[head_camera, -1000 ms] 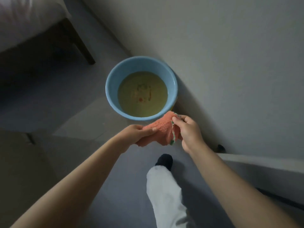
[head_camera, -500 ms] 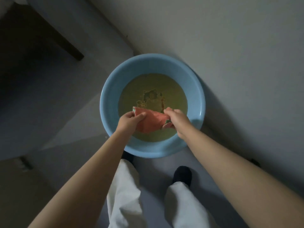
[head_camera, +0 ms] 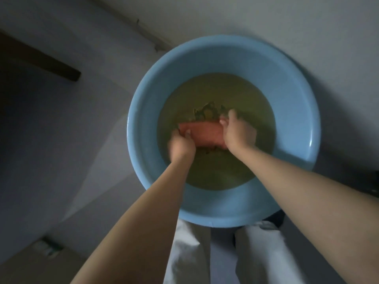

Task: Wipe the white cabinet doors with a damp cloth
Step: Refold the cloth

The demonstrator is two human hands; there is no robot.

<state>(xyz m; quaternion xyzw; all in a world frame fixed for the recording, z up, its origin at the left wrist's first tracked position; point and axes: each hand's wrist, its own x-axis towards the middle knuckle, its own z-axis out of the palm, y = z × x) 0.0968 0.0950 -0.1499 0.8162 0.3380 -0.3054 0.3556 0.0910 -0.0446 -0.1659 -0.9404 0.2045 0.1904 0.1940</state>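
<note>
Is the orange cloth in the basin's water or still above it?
In: both hands hold the orange cloth down in the blue basin's murky water.

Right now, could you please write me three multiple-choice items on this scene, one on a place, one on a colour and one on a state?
1. Where is the cloth?
A. on the floor
B. in the basin's water
C. on a shelf

2. What colour is the basin?
A. light blue
B. red
C. black

3. How is the cloth held?
A. by no hand
B. by one hand
C. by both hands

Key: 1 B, it lies low in the murky water; 2 A, its wall is light blue; 3 C, the left hand and right hand grip its ends.
</note>
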